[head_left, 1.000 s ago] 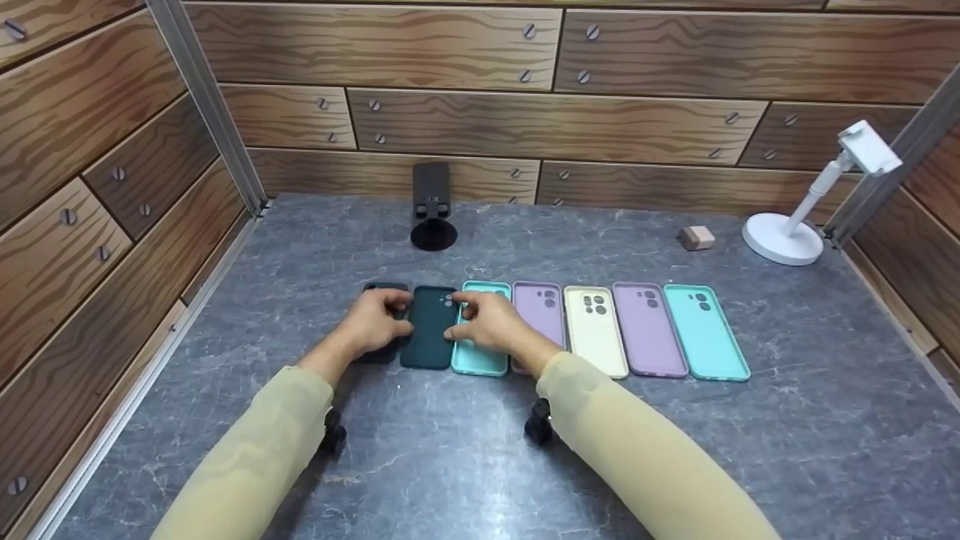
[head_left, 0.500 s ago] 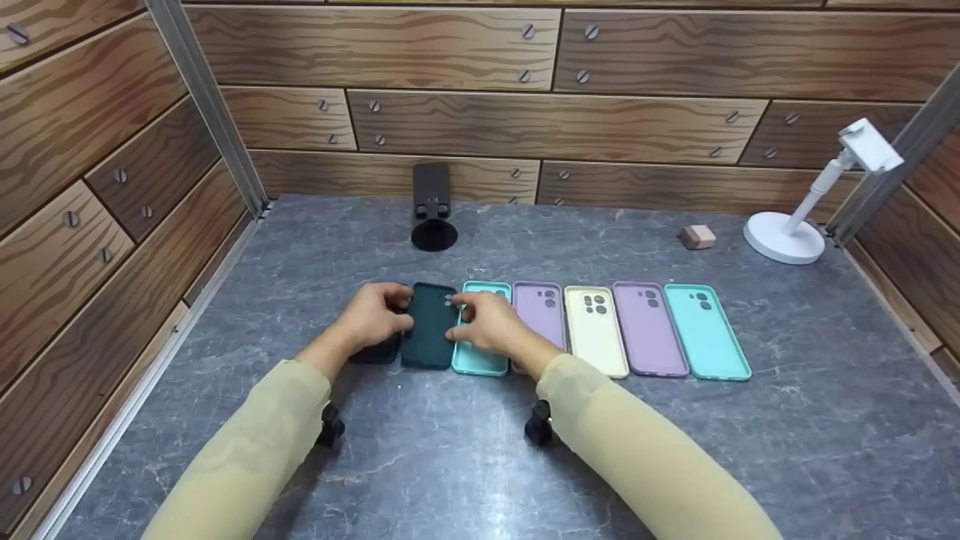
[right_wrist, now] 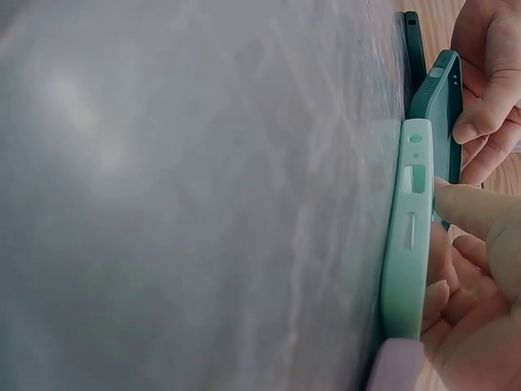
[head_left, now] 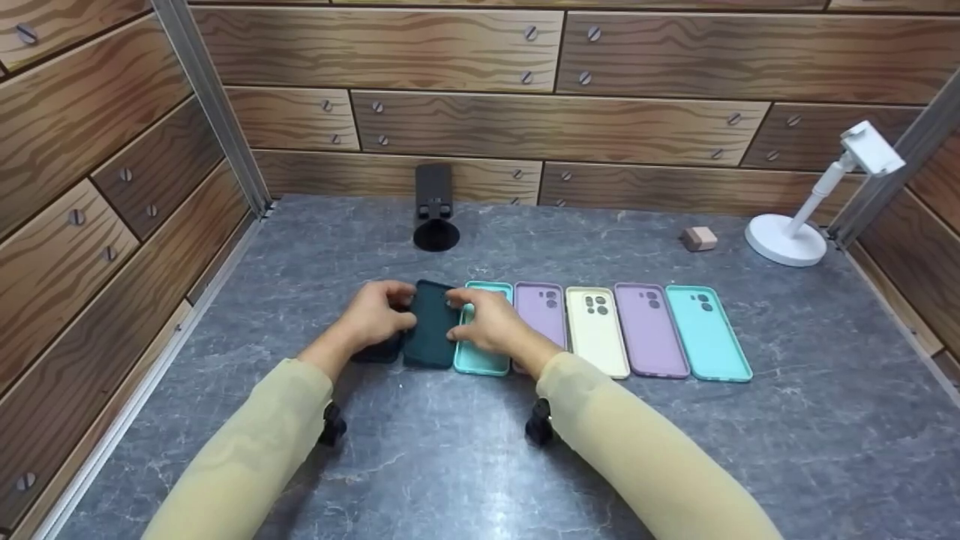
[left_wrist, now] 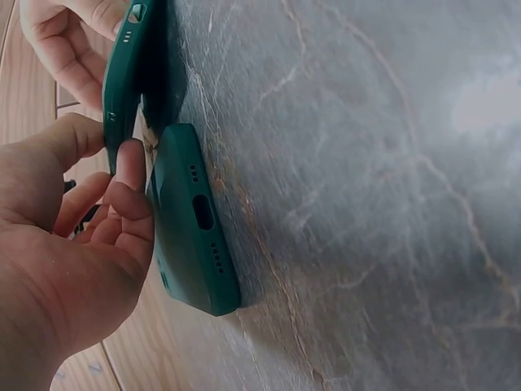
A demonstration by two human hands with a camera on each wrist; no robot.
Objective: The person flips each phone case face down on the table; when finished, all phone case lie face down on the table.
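Note:
A dark green phone case (head_left: 430, 334) is between my hands, its far end raised and tilted. My left hand (head_left: 373, 315) pinches its left edge with thumb and fingers. On the opposite edge, near the camera holes, my right hand (head_left: 491, 321) holds it. The left wrist view shows this phone case (left_wrist: 122, 90) lifted at a slant beside a second dark green case (left_wrist: 191, 224) that lies on the table. That second case is partly hidden under my left hand in the head view. Beneath my right hand lies a mint case (head_left: 480, 361).
Rightward the row continues with a purple case (head_left: 538, 307), a cream case (head_left: 598, 337), another purple case (head_left: 651, 334) and a turquoise case (head_left: 705, 334). Behind stand a black phone stand (head_left: 433, 202), a small block (head_left: 699, 238) and a white phone stand (head_left: 787, 236).
The held dark green case's far end has risen and tilted. The dark case at far left has shifted slightly left, its top now covered by my left hand. My right hand has barely moved.

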